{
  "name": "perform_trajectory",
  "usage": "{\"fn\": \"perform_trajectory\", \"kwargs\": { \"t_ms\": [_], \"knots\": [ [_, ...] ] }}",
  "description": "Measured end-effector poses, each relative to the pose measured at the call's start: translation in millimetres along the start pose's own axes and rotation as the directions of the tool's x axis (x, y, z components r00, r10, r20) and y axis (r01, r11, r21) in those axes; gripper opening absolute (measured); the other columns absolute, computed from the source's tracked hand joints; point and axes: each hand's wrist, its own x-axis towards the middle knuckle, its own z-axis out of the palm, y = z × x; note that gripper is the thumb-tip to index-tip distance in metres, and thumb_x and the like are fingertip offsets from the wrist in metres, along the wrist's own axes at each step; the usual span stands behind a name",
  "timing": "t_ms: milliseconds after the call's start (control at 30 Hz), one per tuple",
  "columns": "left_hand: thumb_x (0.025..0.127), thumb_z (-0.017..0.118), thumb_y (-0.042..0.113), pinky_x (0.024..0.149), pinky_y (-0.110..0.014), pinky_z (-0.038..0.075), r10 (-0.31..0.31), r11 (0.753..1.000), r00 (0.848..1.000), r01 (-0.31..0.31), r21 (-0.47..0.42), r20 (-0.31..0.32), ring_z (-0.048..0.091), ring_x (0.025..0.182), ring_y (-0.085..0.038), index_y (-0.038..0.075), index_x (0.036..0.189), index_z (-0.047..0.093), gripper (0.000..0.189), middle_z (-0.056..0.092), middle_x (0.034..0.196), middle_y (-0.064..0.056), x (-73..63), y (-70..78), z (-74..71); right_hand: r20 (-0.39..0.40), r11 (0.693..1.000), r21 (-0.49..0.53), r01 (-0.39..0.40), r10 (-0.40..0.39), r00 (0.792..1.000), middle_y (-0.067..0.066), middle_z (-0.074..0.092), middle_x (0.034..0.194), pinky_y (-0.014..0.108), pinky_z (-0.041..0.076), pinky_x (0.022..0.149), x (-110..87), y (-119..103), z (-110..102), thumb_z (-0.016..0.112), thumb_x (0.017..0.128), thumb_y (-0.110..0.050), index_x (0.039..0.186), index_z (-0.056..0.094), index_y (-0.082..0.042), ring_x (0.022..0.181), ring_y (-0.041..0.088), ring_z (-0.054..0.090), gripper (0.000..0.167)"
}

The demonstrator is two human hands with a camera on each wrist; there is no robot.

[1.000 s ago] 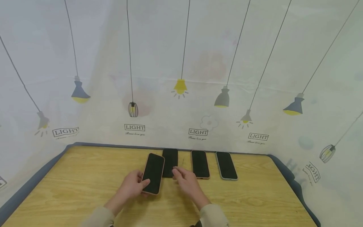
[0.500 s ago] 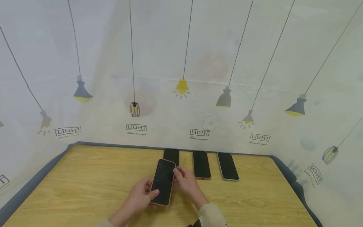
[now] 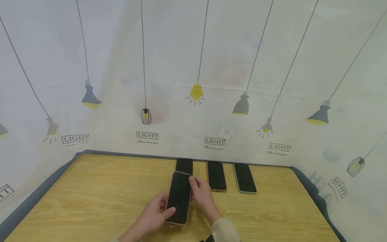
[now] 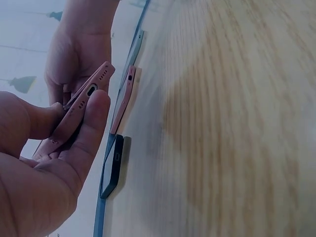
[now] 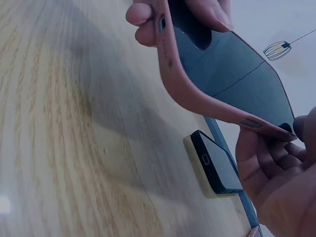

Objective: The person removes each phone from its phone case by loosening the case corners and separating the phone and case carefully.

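Pink-cased phone [image 3: 179, 195] points away, leaning right.

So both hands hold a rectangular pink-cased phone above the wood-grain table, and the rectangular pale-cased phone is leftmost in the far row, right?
Wrong end: the head view shows the rectangular pale-cased phone rightmost, not leftmost. The rest stands: left hand and right hand hold the rectangular pink-cased phone above the wood-grain table.

Wood-grain table [image 3: 109, 188] — three phones [image 3: 216, 175] atop
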Motion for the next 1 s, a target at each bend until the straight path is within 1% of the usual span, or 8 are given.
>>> {"fn": "perform_trajectory", "kwargs": {
  "t_ms": [167, 267, 400, 567, 700, 733, 867, 1000],
  "knots": [
    [0.099, 0.066, 0.000, 0.061, -0.041, 0.063, 0.035, 0.999, 0.999, -0.035, -0.017, 0.011, 0.072, 0.080, -0.025, -0.009, 0.112, 0.052, 0.021, 0.067, 0.089, -0.012, 0.6, -2.1, 3.5, -0.085, 0.996, -0.073, 0.052, -0.058, 0.995, 0.004, 0.058, 0.074, 0.029, 0.046, 0.062, 0.2, 0, 2, 0.053, 0.109, -0.023, 0.090, 0.066, 0.002, 0.069, 0.014, 0.053, 0.034],
    [0.099, 0.066, 0.000, 0.060, -0.039, 0.063, 0.039, 0.999, 0.999, -0.039, -0.013, 0.010, 0.072, 0.080, -0.024, -0.008, 0.113, 0.052, 0.022, 0.067, 0.090, -0.012, -0.5, 0.4, 4.4, -0.085, 0.988, -0.119, 0.095, -0.106, 0.991, 0.003, 0.055, 0.068, 0.028, 0.047, 0.058, 0.8, 1, 0, 0.051, 0.109, -0.017, 0.082, 0.061, 0.001, 0.063, 0.013, 0.053, 0.034],
    [0.099, 0.066, 0.001, 0.060, -0.036, 0.062, 0.035, 0.999, 0.999, -0.035, 0.015, 0.005, 0.071, 0.081, -0.023, -0.008, 0.115, 0.052, 0.023, 0.068, 0.091, -0.012, -1.5, 1.7, 4.0, -0.039, 0.958, -0.218, 0.185, -0.198, 0.979, 0.010, 0.066, 0.076, 0.028, 0.051, 0.059, 2.3, 2, -5, 0.050, 0.107, -0.008, 0.091, 0.069, 0.002, 0.065, 0.013, 0.059, 0.027],
    [0.099, 0.067, 0.002, 0.060, -0.033, 0.061, 0.031, 0.998, 1.000, -0.031, 0.063, 0.005, 0.070, 0.080, -0.021, -0.006, 0.113, 0.052, 0.022, 0.068, 0.092, -0.010, -2.1, 1.2, 3.1, 0.019, 0.890, -0.368, 0.271, -0.284, 0.959, 0.018, 0.075, 0.094, 0.035, 0.058, 0.067, 3.7, -1, -9, 0.050, 0.105, -0.001, 0.108, 0.073, 0.005, 0.078, 0.024, 0.071, 0.024],
    [0.098, 0.068, 0.003, 0.062, -0.031, 0.060, 0.040, 0.989, 0.999, -0.038, 0.142, -0.012, 0.068, 0.084, -0.019, -0.003, 0.111, 0.054, 0.021, 0.066, 0.093, -0.009, -2.4, 2.1, 4.5, 0.044, 0.799, -0.515, 0.310, -0.337, 0.941, 0.024, 0.074, 0.098, 0.046, 0.061, 0.076, 3.7, -9, -6, 0.051, 0.102, 0.005, 0.106, 0.071, 0.009, 0.090, 0.037, 0.074, 0.021],
    [0.097, 0.069, 0.003, 0.063, -0.030, 0.059, 0.051, 0.983, 0.998, -0.047, 0.178, -0.021, 0.067, 0.084, -0.019, -0.002, 0.110, 0.055, 0.020, 0.066, 0.093, -0.008, -2.5, 2.4, 5.0, 0.048, 0.776, -0.549, 0.313, -0.344, 0.938, 0.025, 0.074, 0.097, 0.047, 0.062, 0.076, 3.7, -10, -5, 0.052, 0.100, 0.007, 0.105, 0.070, 0.010, 0.090, 0.040, 0.074, 0.019],
    [0.096, 0.072, 0.006, 0.066, -0.027, 0.054, 0.078, 0.954, 0.996, -0.062, 0.293, -0.043, 0.062, 0.084, -0.017, 0.001, 0.107, 0.056, 0.020, 0.064, 0.092, -0.005, -3.0, 3.8, 7.6, 0.024, 0.719, -0.652, 0.239, -0.296, 0.955, 0.027, 0.072, 0.091, 0.047, 0.062, 0.071, 2.6, -17, 3, 0.060, 0.088, 0.014, 0.103, 0.066, 0.012, 0.084, 0.042, 0.073, 0.017],
    [0.096, 0.072, 0.008, 0.067, -0.027, 0.052, 0.086, 0.942, 0.995, -0.066, 0.328, -0.048, 0.061, 0.082, -0.015, 0.002, 0.108, 0.056, 0.020, 0.064, 0.090, -0.003, -3.6, 5.0, 9.8, -0.029, 0.703, -0.693, 0.159, -0.248, 0.968, 0.025, 0.068, 0.084, 0.049, 0.060, 0.070, 0.9, -19, 11, 0.067, 0.080, 0.015, 0.098, 0.061, 0.011, 0.080, 0.041, 0.071, 0.019]
  ]
}}
